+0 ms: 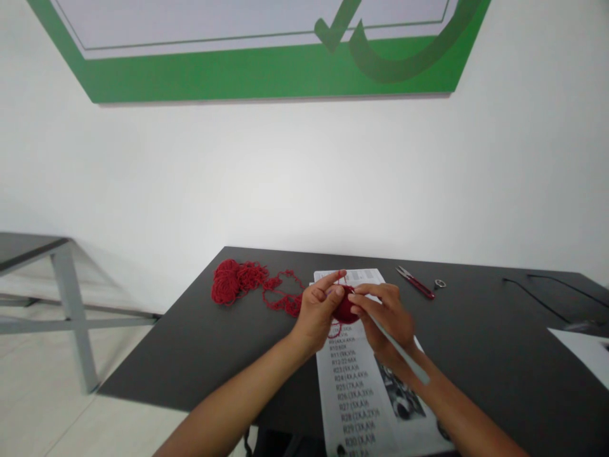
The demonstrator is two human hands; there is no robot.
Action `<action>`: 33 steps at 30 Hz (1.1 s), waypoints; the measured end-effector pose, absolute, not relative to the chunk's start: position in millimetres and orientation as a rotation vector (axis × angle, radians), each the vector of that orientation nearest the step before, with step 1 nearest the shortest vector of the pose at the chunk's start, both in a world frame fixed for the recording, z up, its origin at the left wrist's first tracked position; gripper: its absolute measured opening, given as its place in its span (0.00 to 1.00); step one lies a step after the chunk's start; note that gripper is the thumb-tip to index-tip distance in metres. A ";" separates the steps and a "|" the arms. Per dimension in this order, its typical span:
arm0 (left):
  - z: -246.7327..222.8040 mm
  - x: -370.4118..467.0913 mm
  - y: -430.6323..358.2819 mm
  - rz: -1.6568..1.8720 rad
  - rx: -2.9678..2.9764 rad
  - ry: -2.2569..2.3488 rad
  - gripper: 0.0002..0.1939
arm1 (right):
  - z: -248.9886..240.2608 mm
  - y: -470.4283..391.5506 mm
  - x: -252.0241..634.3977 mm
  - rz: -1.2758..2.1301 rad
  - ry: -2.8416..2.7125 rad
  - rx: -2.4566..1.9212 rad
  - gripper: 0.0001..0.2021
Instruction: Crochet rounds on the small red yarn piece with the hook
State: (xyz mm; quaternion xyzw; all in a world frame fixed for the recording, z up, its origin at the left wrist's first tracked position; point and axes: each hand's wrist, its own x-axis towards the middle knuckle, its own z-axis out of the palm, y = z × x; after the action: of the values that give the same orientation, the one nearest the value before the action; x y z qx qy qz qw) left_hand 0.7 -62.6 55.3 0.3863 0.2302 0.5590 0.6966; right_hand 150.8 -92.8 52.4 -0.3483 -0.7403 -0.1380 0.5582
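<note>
A small round piece of red crochet work point(346, 307) is held between both hands above a printed sheet. My left hand point(314, 311) pinches its left side, with red yarn looped over the raised index finger. In my right hand point(387, 317) is a crochet hook with a long grey handle point(404, 355), its tip at the top of the red piece. The hook's tip is too small to make out. Loose red yarn point(285, 298) trails to a red yarn ball point(227, 282) at the table's back left.
Under the hands lies a printed pattern sheet point(349, 393) on the dark table point(200, 355). Red-handled thread snips point(416, 282) and a small metal ring point(440, 284) lie behind on the right. Eyeglasses point(547, 304) and white paper point(583, 355) are farther right.
</note>
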 end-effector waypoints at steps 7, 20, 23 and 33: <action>67.2 -13.7 -55.4 1.494 1.411 0.789 0.26 | 48.1 -90.6 150.7 -0.053 -1.706 -0.777 0.07; 68.1 -14.3 -56.4 1.551 1.685 0.961 0.19 | 52.4 -103.0 143.8 0.181 -1.562 -0.929 0.09; 70.1 -14.5 -56.8 1.560 1.701 0.985 0.18 | 49.6 -104.3 142.9 0.391 -1.412 -0.945 0.09; 66.4 -15.3 -56.3 1.602 1.798 0.962 0.15 | 54.7 -89.1 138.5 1.171 -0.944 -0.564 0.11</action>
State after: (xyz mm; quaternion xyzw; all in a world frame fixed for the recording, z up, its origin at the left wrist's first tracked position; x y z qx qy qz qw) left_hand -15.3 -56.3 66.4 0.6674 0.3573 0.5946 0.2710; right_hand 138.5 -89.1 54.7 -0.2528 -0.4229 0.5245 0.6943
